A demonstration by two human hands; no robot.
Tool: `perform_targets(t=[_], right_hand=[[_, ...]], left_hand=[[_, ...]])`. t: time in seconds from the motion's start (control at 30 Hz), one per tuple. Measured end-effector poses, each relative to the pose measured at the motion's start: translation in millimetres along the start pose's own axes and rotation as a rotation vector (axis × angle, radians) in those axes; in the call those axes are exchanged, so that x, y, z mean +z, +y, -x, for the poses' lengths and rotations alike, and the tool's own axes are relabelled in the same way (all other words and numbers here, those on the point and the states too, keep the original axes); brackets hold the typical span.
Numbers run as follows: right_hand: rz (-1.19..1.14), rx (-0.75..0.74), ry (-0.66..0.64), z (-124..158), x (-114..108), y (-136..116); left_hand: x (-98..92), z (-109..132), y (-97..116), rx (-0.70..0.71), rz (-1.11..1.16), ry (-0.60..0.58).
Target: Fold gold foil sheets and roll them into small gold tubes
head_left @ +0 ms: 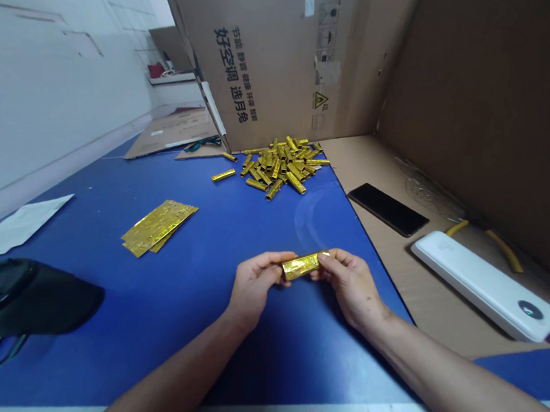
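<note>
Between my two hands is a shiny gold foil piece [301,266], folded into a long narrow shape. My left hand [255,284] pinches its left end between thumb and fingers. At the other end, my right hand [348,281] grips it with the thumb on top. Left of my hands, a small stack of flat gold sheets [159,225] lies on the blue table [191,307]. Beyond my hands, a heap of folded gold tubes [282,165] is piled against the cardboard, with a single gold tube [223,175] apart on its left.
A printed cardboard box [281,60] walls off the back, and another panel [492,109] stands at right. A dark phone [388,208] and a white power bank [482,286] lie on cardboard at right. A black cap-like object [53,299] and white paper [19,227] are at left.
</note>
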State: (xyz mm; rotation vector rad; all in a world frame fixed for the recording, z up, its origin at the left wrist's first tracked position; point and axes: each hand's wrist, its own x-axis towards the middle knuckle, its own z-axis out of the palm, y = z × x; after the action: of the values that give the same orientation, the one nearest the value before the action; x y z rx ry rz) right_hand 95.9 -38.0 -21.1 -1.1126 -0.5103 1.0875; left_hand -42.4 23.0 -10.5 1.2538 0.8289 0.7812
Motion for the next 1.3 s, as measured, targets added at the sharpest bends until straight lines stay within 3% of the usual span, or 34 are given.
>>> perform_targets(t=[0.3,0.57,0.8,1.1,1.3], right_hand=[[0.006,-0.016,-0.011,-1,-2,-1],[0.033,-0.051,-0.064,1,0,3],[-0.020,-0.006,-0.021,0,1,2],[-0.017,-0.022,0.033,0,2,1],[0.062,0.035,-0.017,-1,1,-1]], left_hand=[[0.2,2,6,0.106,-0.232,-0.062],[7.2,2,3,0.022,-0.136,-0.018],[9.2,4,6,0.006,-0.138,-0.016],[14.8,14,1,0.077,-0.209,-0.034],[13.7,15,-2,0.105,-0.249,-0.043]])
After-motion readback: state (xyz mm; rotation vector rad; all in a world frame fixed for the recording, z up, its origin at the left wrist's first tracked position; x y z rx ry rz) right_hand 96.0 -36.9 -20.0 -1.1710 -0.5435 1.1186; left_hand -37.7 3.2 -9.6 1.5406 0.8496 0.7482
